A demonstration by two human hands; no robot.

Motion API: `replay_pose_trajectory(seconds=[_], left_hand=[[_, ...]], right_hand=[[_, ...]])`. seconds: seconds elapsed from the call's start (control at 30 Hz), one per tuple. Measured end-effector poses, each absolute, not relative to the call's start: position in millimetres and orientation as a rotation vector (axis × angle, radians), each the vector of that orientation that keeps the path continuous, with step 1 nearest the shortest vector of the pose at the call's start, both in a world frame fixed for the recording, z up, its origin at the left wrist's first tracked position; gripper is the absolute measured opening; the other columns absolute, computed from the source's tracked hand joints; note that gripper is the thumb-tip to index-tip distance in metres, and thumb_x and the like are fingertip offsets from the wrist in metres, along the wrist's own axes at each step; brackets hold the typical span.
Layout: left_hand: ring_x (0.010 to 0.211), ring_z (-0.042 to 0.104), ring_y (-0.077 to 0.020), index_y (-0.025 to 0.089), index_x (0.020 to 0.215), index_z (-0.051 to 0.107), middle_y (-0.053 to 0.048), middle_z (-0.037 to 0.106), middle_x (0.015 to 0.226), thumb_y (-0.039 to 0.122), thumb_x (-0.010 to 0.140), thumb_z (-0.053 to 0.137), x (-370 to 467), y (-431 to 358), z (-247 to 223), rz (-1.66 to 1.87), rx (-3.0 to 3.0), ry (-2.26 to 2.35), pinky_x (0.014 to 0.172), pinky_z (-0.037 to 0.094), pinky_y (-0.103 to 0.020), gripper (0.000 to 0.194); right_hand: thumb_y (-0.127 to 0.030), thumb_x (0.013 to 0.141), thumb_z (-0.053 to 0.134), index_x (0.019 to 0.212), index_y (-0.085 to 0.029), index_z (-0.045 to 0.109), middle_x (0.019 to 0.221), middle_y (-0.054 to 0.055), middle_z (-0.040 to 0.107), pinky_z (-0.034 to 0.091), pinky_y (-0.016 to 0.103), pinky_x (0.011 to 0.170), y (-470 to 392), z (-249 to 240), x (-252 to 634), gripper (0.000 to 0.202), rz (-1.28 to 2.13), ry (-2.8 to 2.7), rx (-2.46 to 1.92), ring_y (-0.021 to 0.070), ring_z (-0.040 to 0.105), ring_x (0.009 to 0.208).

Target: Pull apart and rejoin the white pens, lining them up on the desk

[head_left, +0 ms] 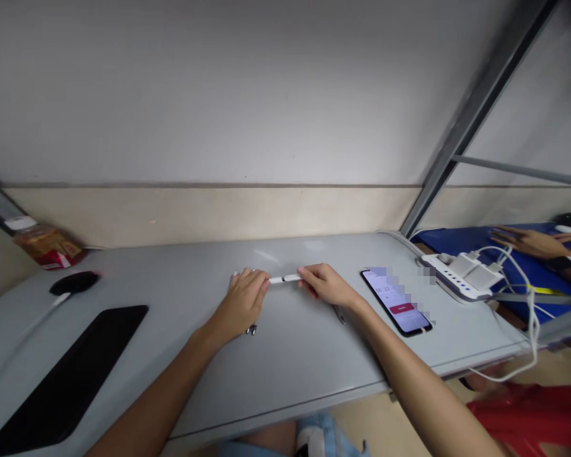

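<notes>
A slim white pen (276,280) with a dark band near its middle lies level between my two hands, just over the grey table. My left hand (248,293) is closed around its left end, and my right hand (324,284) pinches the right end between thumb and fingers. Small dark, shiny tips (251,329) of something stick out from under my left hand; the rest is covered. Beside my right wrist, a thin grey pen-like piece (339,315) rests on the table, partly hidden.
To the right lie a phone (389,298) with a lit screen and a white power strip (457,279) with cables. A black mat (76,374), a black mouse-like object (74,282) and a jar (47,246) are at left. Another person's hand (528,242) is beyond the metal post.
</notes>
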State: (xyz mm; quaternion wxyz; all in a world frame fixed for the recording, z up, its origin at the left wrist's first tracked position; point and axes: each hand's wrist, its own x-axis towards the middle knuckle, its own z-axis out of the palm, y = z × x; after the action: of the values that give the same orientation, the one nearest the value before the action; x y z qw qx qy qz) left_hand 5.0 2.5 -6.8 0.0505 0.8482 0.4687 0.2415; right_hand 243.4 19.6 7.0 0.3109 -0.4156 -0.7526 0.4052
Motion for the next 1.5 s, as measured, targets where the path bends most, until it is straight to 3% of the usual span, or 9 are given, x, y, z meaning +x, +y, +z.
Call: replay_pose_trajectory(seconds=[0.13, 0.23, 0.53, 0.67, 0.77, 0.87, 0.97, 1.07, 1.5], left_hand=[[0.087, 0.049, -0.0213, 0.022, 0.092, 0.055, -0.003, 0.06, 0.087, 0.031, 0.1, 0.027, 3.4, 5.4, -10.2, 0.718, 2.596, 1.448, 0.078, 0.036, -0.036, 0.03], [0.084, 0.048, -0.021, 0.022, 0.088, 0.055, -0.003, 0.06, 0.084, 0.024, 0.098, 0.029, 2.6, 7.2, -11.5, 0.697, 2.628, 1.439, 0.074, 0.034, -0.035, 0.028], [0.078, 0.046, -0.0209, 0.02, 0.078, 0.054, -0.004, 0.06, 0.076, 0.01, 0.092, 0.035, 7.1, -1.5, 3.6, 0.709, 2.86, 1.52, 0.069, 0.029, -0.036, 0.026], [0.083, 0.048, -0.0209, 0.02, 0.093, 0.059, -0.005, 0.063, 0.087, 0.02, 0.097, 0.034, 10.3, -2.6, 3.7, 0.762, 2.827, 1.543, 0.072, 0.03, -0.036, 0.025], [0.095, 0.051, -0.0209, 0.023, 0.112, 0.055, -0.005, 0.062, 0.102, 0.031, 0.099, 0.034, 11.6, -3.9, 2.4, 0.785, 2.717, 1.487, 0.08, 0.032, -0.036, 0.026], [0.102, 0.051, -0.0218, 0.024, 0.116, 0.053, -0.004, 0.061, 0.109, 0.035, 0.098, 0.036, 10.2, -4.2, 0.3, 0.758, 2.681, 1.508, 0.085, 0.032, -0.038, 0.027], [0.101, 0.051, -0.0245, 0.022, 0.106, 0.057, -0.006, 0.061, 0.106, 0.033, 0.095, 0.039, 6.3, -1.5, -3.6, 0.712, 2.699, 1.681, 0.083, 0.031, -0.04, 0.023], [0.099, 0.05, -0.0258, 0.022, 0.101, 0.058, -0.007, 0.061, 0.104, 0.028, 0.091, 0.042, 2.2, 1.8, -8.0, 0.649, 2.696, 1.803, 0.079, 0.031, -0.039, 0.019], [0.099, 0.047, -0.0279, 0.024, 0.102, 0.057, -0.007, 0.06, 0.103, 0.036, 0.087, 0.047, 1.8, 5.1, -13.1, 0.551, 2.651, 1.861, 0.077, 0.031, -0.04, 0.021]], right_hand=[[-0.043, 0.083, 0.064, 0.103, -0.019, 0.063, 0.07, -0.003, 0.053, 0.035, 0.022, 0.056, 17.5, 9.1, 241.5, 0.032, 0.924, -1.949, -1.009, 0.0101, 0.045, 0.059], [-0.041, 0.086, 0.059, 0.091, -0.017, 0.067, 0.064, -0.003, 0.049, 0.031, 0.022, 0.054, 16.5, 10.4, 240.6, 0.026, 0.974, -1.972, -1.021, 0.0093, 0.041, 0.056], [-0.04, 0.086, 0.055, 0.077, -0.012, 0.065, 0.042, -0.009, 0.032, 0.016, 0.024, 0.043, 13.5, 15.6, 240.0, 0.031, 1.918, -1.558, -0.962, 0.0066, 0.022, 0.04], [-0.04, 0.08, 0.065, 0.077, -0.011, 0.066, 0.048, -0.004, 0.046, 0.024, 0.022, 0.044, 18.6, 10.0, 237.2, 0.029, 1.806, -1.388, -0.94, 0.0065, 0.035, 0.043], [-0.034, 0.075, 0.072, 0.08, -0.013, 0.065, 0.071, 0.002, 0.061, 0.039, 0.02, 0.056, 25.3, 5.5, 235.6, 0.023, 1.663, -1.133, -0.826, 0.0092, 0.054, 0.062], [-0.034, 0.078, 0.069, 0.088, -0.017, 0.062, 0.078, 0.001, 0.061, 0.046, 0.022, 0.062, 32.0, 4.3, 238.4, 0.021, 1.667, -0.815, -0.67, 0.0113, 0.059, 0.069], [-0.033, 0.083, 0.064, 0.095, -0.022, 0.057, 0.059, -0.006, 0.046, 0.032, 0.017, 0.042, 35.2, 5.6, 244.6, 0.018, 1.719, -0.653, -0.588, 0.0062, 0.04, 0.045], [-0.027, 0.085, 0.061, 0.111, -0.031, 0.051, 0.056, -0.009, 0.037, 0.014, 0.015, 0.037, 34.3, 7.4, 249.0, 0.028, 1.694, -0.672, -0.532, 0.0048, 0.024, 0.04], [-0.028, 0.088, 0.058, 0.116, -0.034, 0.048, 0.059, -0.008, 0.031, 0.009, 0.017, 0.039, 32.4, 7.9, 250.2, 0.031, 1.665, -0.791, -0.517, 0.0053, 0.019, 0.043]])
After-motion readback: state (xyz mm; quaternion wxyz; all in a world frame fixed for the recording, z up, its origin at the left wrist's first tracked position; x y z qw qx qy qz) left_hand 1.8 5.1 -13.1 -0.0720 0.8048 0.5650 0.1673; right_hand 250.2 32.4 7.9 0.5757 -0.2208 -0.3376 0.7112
